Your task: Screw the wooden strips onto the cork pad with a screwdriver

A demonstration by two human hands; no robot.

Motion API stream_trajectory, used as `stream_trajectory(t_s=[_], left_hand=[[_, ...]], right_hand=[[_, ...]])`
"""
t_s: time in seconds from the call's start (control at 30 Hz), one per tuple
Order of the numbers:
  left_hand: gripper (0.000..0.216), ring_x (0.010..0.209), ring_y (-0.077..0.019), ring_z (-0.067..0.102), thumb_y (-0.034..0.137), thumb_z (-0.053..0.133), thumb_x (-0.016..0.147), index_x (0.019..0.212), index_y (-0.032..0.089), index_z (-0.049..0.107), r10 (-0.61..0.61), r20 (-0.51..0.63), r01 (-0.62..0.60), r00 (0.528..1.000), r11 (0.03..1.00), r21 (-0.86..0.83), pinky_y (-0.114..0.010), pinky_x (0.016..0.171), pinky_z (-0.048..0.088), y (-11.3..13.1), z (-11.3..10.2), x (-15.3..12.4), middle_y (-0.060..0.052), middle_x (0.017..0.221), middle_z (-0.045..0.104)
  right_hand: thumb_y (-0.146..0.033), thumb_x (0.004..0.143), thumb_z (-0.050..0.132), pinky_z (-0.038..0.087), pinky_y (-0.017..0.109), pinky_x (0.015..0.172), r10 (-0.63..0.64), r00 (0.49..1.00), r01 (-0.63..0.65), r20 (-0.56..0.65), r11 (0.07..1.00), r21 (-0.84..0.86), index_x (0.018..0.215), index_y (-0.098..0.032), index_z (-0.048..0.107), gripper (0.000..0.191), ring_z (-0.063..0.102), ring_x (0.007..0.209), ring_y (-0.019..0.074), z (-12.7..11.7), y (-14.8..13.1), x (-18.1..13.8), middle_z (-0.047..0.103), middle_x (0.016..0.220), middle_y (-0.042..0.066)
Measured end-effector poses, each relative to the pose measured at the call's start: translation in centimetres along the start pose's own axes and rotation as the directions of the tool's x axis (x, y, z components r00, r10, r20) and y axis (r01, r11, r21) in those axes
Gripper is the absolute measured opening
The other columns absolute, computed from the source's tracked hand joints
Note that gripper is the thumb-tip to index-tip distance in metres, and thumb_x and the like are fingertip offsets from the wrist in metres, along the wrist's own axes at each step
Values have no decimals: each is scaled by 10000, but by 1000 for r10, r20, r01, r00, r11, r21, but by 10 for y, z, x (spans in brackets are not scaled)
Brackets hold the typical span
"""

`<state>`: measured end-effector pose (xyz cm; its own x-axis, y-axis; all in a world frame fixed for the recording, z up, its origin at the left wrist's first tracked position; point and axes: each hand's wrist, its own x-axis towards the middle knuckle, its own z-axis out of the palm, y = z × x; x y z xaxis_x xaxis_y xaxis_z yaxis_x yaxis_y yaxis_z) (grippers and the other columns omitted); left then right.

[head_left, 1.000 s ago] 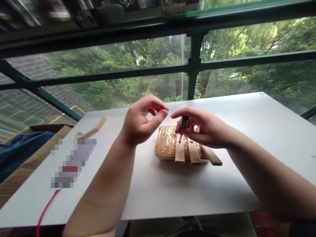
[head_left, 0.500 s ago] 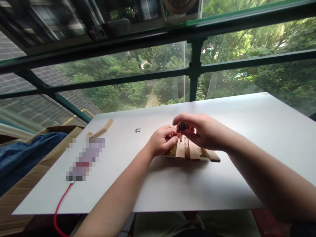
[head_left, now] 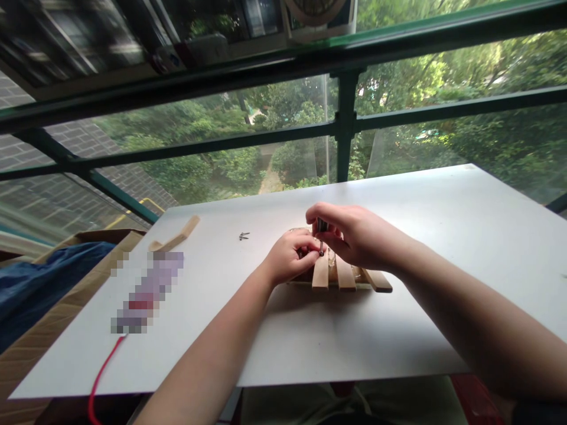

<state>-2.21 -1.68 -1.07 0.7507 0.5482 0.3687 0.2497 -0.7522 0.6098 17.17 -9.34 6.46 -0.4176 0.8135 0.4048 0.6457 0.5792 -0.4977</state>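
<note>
My right hand is closed round the dark handle of a screwdriver, whose metal shaft points down at a wooden slat. My left hand rests at the slat's left side, its thumb and fingers pinched close to the tip of the shaft. Whatever lies between those fingers is hidden. Two more pale slats, a middle one and a slanted right one, lie beside the first on a brownish base with shiny, clear patches. My hands cover the far part of this piece.
Several small screws lie on the white table left of my hands. Farther left are a bent wooden piece and a blurred-out item with a red cord. A cardboard box holding blue cloth stands beyond the left edge.
The view has shifted slightly. The screwdriver now stands more upright over the slat, and my left fingers have come closer around its tip.
</note>
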Motion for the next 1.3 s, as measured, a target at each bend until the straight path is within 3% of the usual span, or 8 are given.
stream_trajectory(t_s=[0.33, 0.63, 0.93, 1.13, 1.3], left_hand=[[113, 792, -144, 580, 213, 594, 838, 814, 157, 690, -22, 27, 22, 999, 999, -31, -263, 735, 471, -1, -1, 1, -52, 867, 655], [69, 676, -124, 569, 189, 596, 798, 796, 164, 661, -12, 141, 12, 990, 1000, 6, -230, 611, 437, 2, -11, 11, -3, 745, 636], [121, 840, -181, 610, 216, 597, 810, 849, 184, 707, 37, -18, -37, 999, 999, -27, -326, 843, 489, -6, 1, 2, -63, 917, 649], [97, 783, -167, 581, 253, 614, 805, 847, 166, 627, 27, -33, -30, 999, 995, -96, -299, 746, 475, -5, 1, 1, -49, 846, 632], [242, 690, -130, 527, 400, 657, 839, 781, 171, 598, -14, -121, -2, 993, 991, -136, -263, 653, 438, -4, 5, 0, -18, 750, 582]], right_hand=[[-231, 850, 573, 373, 236, 622, 26, 999, -26, 21, 1000, 5, 994, -212, 523, 153, 521, 694, 126, -8, 3, 1, 609, 844, 12], [-207, 831, 570, 295, 223, 560, -54, 998, 54, 30, 998, -32, 879, -211, 484, 98, 421, 645, 106, -1, 1, 11, 545, 765, -19], [-252, 822, 637, 340, 228, 557, 61, 998, -62, -23, 997, -50, 831, -214, 469, 173, 458, 615, 110, -7, 9, 12, 573, 714, -22], [-255, 838, 632, 309, 239, 522, 71, 997, -73, -19, 990, -123, 799, -218, 468, 172, 448, 589, 116, -6, 4, 11, 564, 680, -17], [-263, 841, 628, 267, 245, 510, 44, 998, -50, -34, 982, -184, 783, -213, 468, 177, 432, 573, 118, -3, 1, 11, 544, 664, -6]])
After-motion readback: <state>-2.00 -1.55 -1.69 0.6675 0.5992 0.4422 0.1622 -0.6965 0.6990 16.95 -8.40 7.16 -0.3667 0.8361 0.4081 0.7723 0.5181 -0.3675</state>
